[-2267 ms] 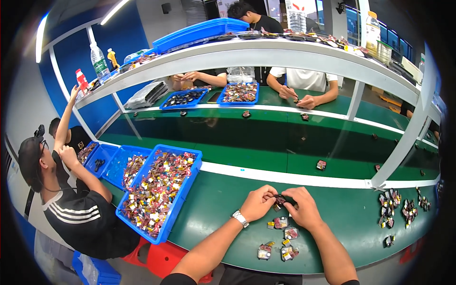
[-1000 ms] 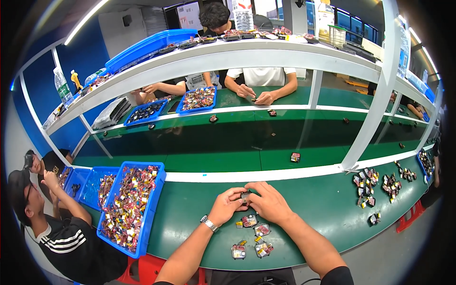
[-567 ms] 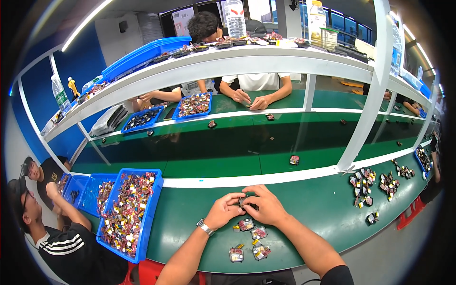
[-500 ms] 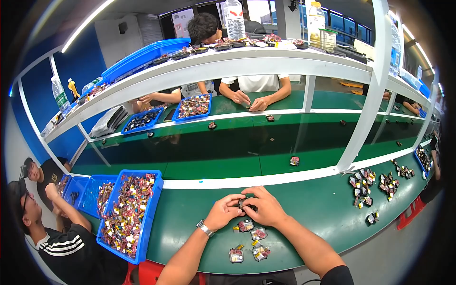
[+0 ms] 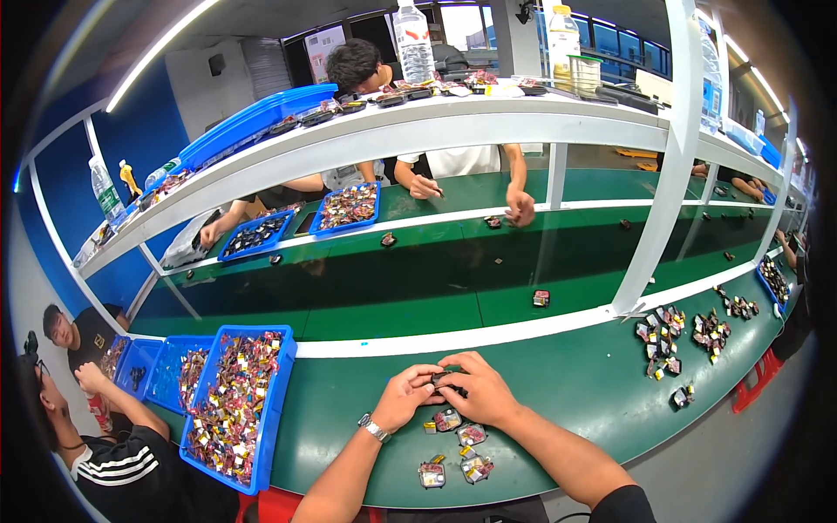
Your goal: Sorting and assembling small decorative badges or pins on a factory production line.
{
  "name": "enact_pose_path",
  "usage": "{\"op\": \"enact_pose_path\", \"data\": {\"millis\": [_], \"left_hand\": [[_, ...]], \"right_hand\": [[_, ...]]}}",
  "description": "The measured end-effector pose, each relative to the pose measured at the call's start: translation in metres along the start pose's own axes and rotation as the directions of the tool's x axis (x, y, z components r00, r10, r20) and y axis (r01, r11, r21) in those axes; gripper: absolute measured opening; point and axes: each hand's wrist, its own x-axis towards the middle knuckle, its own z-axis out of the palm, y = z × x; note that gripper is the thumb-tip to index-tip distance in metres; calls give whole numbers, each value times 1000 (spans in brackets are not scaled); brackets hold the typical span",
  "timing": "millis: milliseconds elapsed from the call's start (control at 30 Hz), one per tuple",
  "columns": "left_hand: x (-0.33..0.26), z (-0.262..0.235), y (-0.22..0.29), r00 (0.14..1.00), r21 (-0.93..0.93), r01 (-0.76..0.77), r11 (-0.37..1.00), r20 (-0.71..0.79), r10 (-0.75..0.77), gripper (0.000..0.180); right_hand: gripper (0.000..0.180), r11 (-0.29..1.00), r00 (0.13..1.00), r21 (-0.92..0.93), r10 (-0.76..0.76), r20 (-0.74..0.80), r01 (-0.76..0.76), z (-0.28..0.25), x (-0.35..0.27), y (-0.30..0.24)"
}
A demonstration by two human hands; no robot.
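- The left hand [image 5: 408,394] pinches a black piece [image 5: 448,384] between thumb and fingers, with a watch [image 5: 375,427] on its wrist.
- The right hand [image 5: 478,389] grips the same piece from the other side; its fingers hide much of it.
- The piece is held just over the worktop [image 5: 336,418], near its white rail [image 5: 471,336].
- Four small units [image 5: 472,434] lie loosely grouped on the worktop, below the hands and between the forearms.
- To the left, a blue tray [image 5: 275,418] is heaped with small red, yellow and white parts [image 5: 231,401].
- To the right, well apart from the hands, dark-cased units lie in piles [image 5: 661,340], with a small clump [image 5: 682,397] nearer the edge.
- Beyond the rail, a single unit [image 5: 541,298] lies on the green belt [image 5: 410,301].
- Across the belt, a co-worker's hand [image 5: 520,209] is beside another unit [image 5: 494,222].
- A white shelf [image 5: 479,131] spans above, carrying bottles [image 5: 414,44].
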Motion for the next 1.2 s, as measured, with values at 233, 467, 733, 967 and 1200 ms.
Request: {"op": "enact_pose_path", "data": {"millis": [233,467,733,967,1200], "left_hand": [[0,-1,0,1000,-44,-1,999,-10,1,33],[1,-2,-5,1000,-63,-19,998,-17,18,31],[1,-4,-8,998,-51,-49,997,-39,47,30],[-2,-6,-5,1000,-249,-17,968,0,18,30],[-3,-4,-12,993,-183,-99,978,-88,84,29]], "right_hand": [[12,1000,999,-22,11,-45,-12,4,0,-4],[15,994,991,61,95,-91,-89,12,-5,-2],[17,989,993,130,81,-91,-69,12,-2,-6],[19,996,993,65,60,-103,-53,9,-2,-12],[20,998,995,63,2,-100,5,11,1,-16]]}}
